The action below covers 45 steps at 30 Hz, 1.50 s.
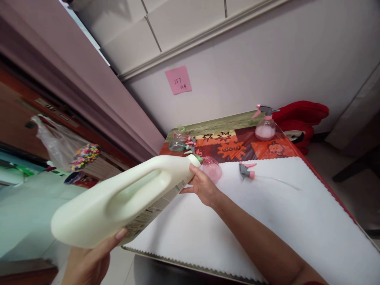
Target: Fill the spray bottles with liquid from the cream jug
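Note:
A large cream-white jug (118,198) with a moulded handle lies tipped on its side, its green-rimmed neck pointing at a small pink bottle (212,169) with no top. My left hand (89,259) cups the jug's base from below, fingers wrapped round it. My right hand (202,185) grips the jug near its neck, right beside the pink bottle. A detached grey and pink spray head (246,171) with its thin tube lies on the white cloth (282,213) to the right.
A pink spray bottle (265,126) stands at the table's far edge. Two clear spray bottles (179,141) lie at the far left corner. A red plush item (299,118) sits beyond the table. A plastic bag (59,144) hangs at left.

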Available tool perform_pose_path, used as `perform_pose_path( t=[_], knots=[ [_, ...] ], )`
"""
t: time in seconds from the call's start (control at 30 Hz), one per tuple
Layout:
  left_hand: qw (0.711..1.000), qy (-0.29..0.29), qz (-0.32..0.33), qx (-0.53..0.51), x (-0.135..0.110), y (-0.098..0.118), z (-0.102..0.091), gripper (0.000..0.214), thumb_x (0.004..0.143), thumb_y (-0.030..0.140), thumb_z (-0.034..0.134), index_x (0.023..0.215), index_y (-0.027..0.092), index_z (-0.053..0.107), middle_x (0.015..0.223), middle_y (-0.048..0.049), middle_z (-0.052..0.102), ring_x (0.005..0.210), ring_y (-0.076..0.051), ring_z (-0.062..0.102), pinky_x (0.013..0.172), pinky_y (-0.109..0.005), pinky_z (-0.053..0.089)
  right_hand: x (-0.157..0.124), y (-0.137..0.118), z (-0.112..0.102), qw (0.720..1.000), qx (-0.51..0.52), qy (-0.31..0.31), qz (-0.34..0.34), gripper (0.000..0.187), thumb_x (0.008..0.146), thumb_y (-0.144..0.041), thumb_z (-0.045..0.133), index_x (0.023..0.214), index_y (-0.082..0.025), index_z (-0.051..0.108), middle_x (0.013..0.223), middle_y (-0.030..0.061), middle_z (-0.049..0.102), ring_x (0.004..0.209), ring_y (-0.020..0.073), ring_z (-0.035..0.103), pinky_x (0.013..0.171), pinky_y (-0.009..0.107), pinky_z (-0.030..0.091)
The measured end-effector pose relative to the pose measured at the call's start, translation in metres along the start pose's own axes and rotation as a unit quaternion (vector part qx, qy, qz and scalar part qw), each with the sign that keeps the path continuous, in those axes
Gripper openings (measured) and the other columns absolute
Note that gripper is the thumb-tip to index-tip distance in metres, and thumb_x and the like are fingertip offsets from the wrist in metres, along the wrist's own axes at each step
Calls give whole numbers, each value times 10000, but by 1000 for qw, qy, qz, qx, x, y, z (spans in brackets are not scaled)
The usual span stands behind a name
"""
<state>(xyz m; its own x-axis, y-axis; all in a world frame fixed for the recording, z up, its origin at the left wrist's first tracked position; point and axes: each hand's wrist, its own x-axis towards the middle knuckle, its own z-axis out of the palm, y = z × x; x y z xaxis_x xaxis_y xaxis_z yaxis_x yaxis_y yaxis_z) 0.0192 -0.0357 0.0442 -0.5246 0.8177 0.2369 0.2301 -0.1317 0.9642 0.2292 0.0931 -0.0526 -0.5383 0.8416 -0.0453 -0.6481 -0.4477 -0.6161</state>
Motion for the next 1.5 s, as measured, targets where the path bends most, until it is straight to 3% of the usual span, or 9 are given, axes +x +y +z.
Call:
perform_pose_path(
  t=[0.9, 1.1, 1.5],
  knots=[
    [1000, 7, 7, 14, 0, 4, 3, 906, 422, 207, 917, 1285, 272, 649, 1189, -33, 743, 1210, -306, 630, 891, -280, 590, 2, 2, -2, 1000, 7, -6, 4, 504, 870, -627, 563, 1227, -279, 642, 1279, 78, 663, 1103, 276, 628, 857, 483, 572],
    [1000, 0, 6, 12, 0, 5, 2, 892, 440, 200, 917, 1286, 279, 648, 1188, -16, 745, 1219, -276, 625, 891, -234, 574, 2, 3, -2, 1000, 9, -10, 1, 492, 874, -618, 561, 1219, -277, 647, 1269, 79, 668, 1078, 272, 638, 847, 483, 577],
    [1000, -2, 8, 14, -1, 3, 0, 913, 430, 206, 919, 1297, 282, 643, 1150, -18, 757, 1212, -308, 629, 939, -309, 573, 2, 3, -2, 1000, 11, -3, 4, 483, 870, -620, 570, 1207, -284, 656, 1248, 70, 671, 1080, 268, 639, 861, 495, 573]
  ],
)
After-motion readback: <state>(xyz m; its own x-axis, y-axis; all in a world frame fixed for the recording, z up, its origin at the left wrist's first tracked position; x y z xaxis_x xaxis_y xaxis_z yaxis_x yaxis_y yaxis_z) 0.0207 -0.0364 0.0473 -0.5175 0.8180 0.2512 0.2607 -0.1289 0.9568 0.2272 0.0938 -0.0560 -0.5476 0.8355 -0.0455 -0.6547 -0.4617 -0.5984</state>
